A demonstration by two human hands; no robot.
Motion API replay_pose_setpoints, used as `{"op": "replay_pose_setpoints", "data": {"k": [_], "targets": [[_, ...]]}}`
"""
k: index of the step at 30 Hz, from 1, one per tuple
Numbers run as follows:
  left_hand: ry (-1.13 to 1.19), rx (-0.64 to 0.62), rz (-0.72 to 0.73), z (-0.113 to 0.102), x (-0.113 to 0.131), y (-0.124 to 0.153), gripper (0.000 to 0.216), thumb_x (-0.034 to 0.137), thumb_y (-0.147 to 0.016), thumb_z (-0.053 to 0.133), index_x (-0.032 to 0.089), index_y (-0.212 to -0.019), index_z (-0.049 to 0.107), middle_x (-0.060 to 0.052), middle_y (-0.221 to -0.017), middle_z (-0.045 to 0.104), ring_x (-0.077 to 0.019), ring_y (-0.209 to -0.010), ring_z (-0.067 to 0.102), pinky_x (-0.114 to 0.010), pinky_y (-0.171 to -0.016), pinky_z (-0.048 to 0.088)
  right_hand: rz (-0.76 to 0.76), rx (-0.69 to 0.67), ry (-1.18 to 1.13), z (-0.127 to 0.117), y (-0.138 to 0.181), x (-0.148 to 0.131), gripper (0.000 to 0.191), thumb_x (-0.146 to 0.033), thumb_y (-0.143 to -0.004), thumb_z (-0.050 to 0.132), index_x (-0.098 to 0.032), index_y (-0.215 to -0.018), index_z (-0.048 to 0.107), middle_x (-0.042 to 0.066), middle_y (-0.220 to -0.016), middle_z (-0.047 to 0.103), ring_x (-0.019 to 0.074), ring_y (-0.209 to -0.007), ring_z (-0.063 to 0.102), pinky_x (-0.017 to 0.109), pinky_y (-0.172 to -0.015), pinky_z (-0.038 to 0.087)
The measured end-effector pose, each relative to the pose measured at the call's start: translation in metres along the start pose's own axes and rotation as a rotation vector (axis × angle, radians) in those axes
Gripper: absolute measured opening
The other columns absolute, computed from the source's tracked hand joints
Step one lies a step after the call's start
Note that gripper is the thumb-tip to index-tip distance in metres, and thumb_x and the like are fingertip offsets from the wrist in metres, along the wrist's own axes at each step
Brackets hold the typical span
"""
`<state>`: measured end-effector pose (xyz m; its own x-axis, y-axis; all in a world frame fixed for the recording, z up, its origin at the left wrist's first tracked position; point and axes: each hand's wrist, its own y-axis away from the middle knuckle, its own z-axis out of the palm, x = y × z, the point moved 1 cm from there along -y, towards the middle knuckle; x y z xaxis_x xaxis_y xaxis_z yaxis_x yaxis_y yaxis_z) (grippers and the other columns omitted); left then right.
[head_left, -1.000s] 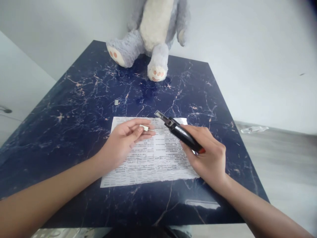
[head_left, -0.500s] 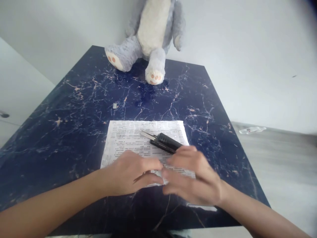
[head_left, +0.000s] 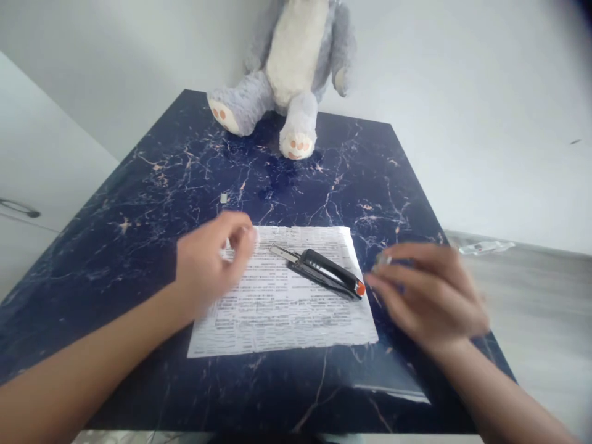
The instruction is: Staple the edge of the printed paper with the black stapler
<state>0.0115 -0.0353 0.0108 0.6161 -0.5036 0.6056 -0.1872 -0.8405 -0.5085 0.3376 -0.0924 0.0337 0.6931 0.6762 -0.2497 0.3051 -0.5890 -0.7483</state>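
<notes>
My right hand (head_left: 430, 296) is off the right edge of a printed sheet of paper (head_left: 259, 327), pinching a small silvery piece (head_left: 382, 261) between thumb and fingers; blur hides its exact kind. Over the sheet's upper left side hovers my left hand (head_left: 215, 256), its fingers curled in against the thumb. Whatever that hand may hold is hidden. Between the hands a black stapler (head_left: 330, 271) with an orange end lies aslant on the paper. Its metal staple tray (head_left: 283, 252) sticks out at the far left end.
A small pale piece (head_left: 224, 198) lies on the dark marbled table (head_left: 296, 197) beyond the paper. A grey plush toy (head_left: 296, 80) sits at the table's back edge, against the wall. Clear plastic wrapping (head_left: 485, 247) is on the floor to the right.
My hands have come apart: the left moved up and left, the right moved right with the silvery piece. The stapler's orange end is now uncovered. The view has shifted slightly.
</notes>
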Motion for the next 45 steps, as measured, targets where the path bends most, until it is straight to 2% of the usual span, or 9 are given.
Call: {"op": "replay_pose_setpoints", "data": {"k": [3, 5, 10, 16, 23, 27, 34, 39, 45], "targets": [[-0.240, 0.033, -0.092, -0.001, -0.032, -0.026, 0.032, 0.033, -0.100, 0.063, 0.027, -0.130, 0.071, -0.011, -0.128, 0.071, -0.0337, -0.122, 0.063, -0.052, -0.114, 0.045, 0.311, 0.098, -0.002, -0.001, -0.002, 0.044, 0.031, -0.018, -0.087, 0.087, -0.034, -0.114, 0.082, 0.005, -0.107, 0.074, 0.0247, -0.086, 0.075, 0.044, -0.078, 0.068], [-0.310, -0.024, -0.127, 0.002, -0.051, -0.035, 0.039, 0.033, -0.099, 0.062, 0.025, -0.136, 0.071, -0.014, -0.141, 0.067, -0.0393, -0.132, 0.057, -0.060, -0.119, 0.041, 0.490, 0.087, -0.057, 0.001, 0.001, 0.072, 0.015, -0.027, -0.090, 0.086, -0.029, -0.104, 0.083, 0.006, -0.103, 0.074, 0.0236, -0.083, 0.076, 0.044, -0.081, 0.070], [-0.343, -0.078, -0.128, 0.006, -0.063, -0.032, 0.024, 0.028, -0.096, 0.061, 0.026, -0.109, 0.081, -0.009, -0.119, 0.077, -0.0346, -0.114, 0.065, -0.054, -0.109, 0.050, 0.653, 0.046, -0.057, 0.009, 0.017, 0.110, 0.020, -0.041, -0.086, 0.088, -0.024, -0.091, 0.079, 0.005, -0.093, 0.078, 0.0257, -0.086, 0.079, 0.046, -0.090, 0.070], [-0.290, -0.095, -0.132, 0.004, -0.056, -0.030, 0.019, 0.017, -0.095, 0.059, 0.028, -0.101, 0.073, -0.005, -0.098, 0.074, -0.0289, -0.095, 0.067, -0.044, -0.094, 0.051, 0.554, -0.096, 0.093, 0.019, 0.018, 0.119, 0.011, -0.033, -0.088, 0.081, -0.025, -0.083, 0.076, 0.004, -0.094, 0.078, 0.0247, -0.085, 0.077, 0.046, -0.088, 0.068], [0.028, -0.078, -0.210, 0.006, -0.030, -0.025, 0.019, 0.025, -0.103, 0.056, 0.026, -0.115, 0.071, -0.004, -0.107, 0.076, -0.0209, -0.088, 0.069, -0.038, -0.090, 0.053, 0.380, -0.257, 0.177, 0.026, 0.009, 0.111, 0.013, -0.026, -0.095, 0.070, -0.024, -0.103, 0.080, 0.008, -0.114, 0.078, 0.0287, -0.106, 0.077, 0.051, -0.100, 0.062], [0.299, -0.094, -0.337, 0.011, -0.018, -0.020, 0.016, 0.032, -0.104, 0.061, 0.023, -0.111, 0.073, -0.003, -0.101, 0.077, -0.0181, -0.085, 0.072, -0.036, -0.088, 0.057, 0.357, -0.189, 0.191, 0.025, 0.004, 0.098, 0.022, -0.024, -0.097, 0.068, -0.025, -0.116, 0.079, 0.009, -0.123, 0.078, 0.0304, -0.115, 0.075, 0.055, -0.107, 0.059], [0.440, -0.145, -0.399, 0.015, -0.005, -0.013, 0.025, 0.033, -0.095, 0.078, 0.023, -0.117, 0.075, -0.004, -0.102, 0.078, -0.0211, -0.095, 0.073, -0.037, -0.090, 0.059, 0.336, -0.125, -0.066, 0.016, -0.005, 0.026, 0.018, -0.030, -0.102, 0.069, -0.029, -0.117, 0.077, 0.007, -0.113, 0.078, 0.0291, -0.109, 0.075, 0.049, -0.097, 0.062], [0.286, -0.244, -0.258, 0.017, 0.003, -0.008, 0.019, 0.033, -0.102, 0.071, 0.030, -0.119, 0.078, -0.002, -0.106, 0.075, -0.0188, -0.092, 0.069, -0.035, -0.088, 0.055, 0.214, -0.420, -0.133, 0.029, 0.006, -0.006, 0.065, -0.043, -0.095, 0.080, -0.020, -0.151, 0.057, 0.018, -0.142, 0.066, 0.0371, -0.132, 0.065, 0.057, -0.109, 0.058], [0.259, -0.388, -0.012, 0.029, 0.004, -0.007, 0.009, 0.025, -0.103, 0.069, 0.027, -0.110, 0.074, -0.004, -0.111, 0.068, -0.0215, -0.103, 0.065, -0.037, -0.090, 0.051, 0.251, -0.476, -0.229, 0.041, 0.017, -0.009, 0.040, -0.018, -0.102, 0.066, -0.020, -0.142, 0.060, 0.012, -0.123, 0.072, 0.0253, -0.110, 0.072, 0.040, -0.093, 0.064]]}}
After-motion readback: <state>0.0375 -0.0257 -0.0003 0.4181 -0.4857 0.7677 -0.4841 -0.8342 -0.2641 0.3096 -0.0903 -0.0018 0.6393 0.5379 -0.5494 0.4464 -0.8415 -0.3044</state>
